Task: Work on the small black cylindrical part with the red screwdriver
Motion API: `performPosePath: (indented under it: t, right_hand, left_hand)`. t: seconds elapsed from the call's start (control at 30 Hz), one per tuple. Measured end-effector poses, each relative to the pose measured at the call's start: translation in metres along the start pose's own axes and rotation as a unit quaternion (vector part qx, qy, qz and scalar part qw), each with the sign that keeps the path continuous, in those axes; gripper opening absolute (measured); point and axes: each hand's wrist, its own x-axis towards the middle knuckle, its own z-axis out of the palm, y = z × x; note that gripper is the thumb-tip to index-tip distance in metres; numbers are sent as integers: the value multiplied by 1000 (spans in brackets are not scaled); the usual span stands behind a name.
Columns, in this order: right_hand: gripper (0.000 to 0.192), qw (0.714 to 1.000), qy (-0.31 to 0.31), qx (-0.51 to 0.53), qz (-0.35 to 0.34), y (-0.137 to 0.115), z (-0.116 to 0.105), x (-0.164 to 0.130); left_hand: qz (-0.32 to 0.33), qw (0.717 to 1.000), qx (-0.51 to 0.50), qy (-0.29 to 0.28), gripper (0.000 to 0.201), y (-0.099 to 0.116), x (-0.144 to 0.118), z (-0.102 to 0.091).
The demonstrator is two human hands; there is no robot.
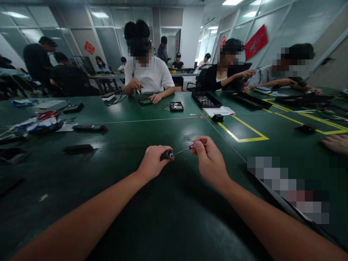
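Our left hand [154, 159] grips a black tube [166, 155] over the green table [152, 221]; our right hand [208, 154] pinches a screwdriver [191, 147] at its end. Work seems started, but we can't tell what's left.

L hand [153, 159], R hand [212, 163] & forearms [108, 208] are bare.

Glass partitions [310, 25] beneath ceiling lights [231, 2]
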Motion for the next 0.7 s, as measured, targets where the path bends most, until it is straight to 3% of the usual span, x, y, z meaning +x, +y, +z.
performPosePath:
  t: [0.7]
  right_hand:
    - [21, 999, 25, -33, 19, 1, -2, 4]
  left_hand:
    - [-35, 997, -53, 31, 24, 1, 0, -3]
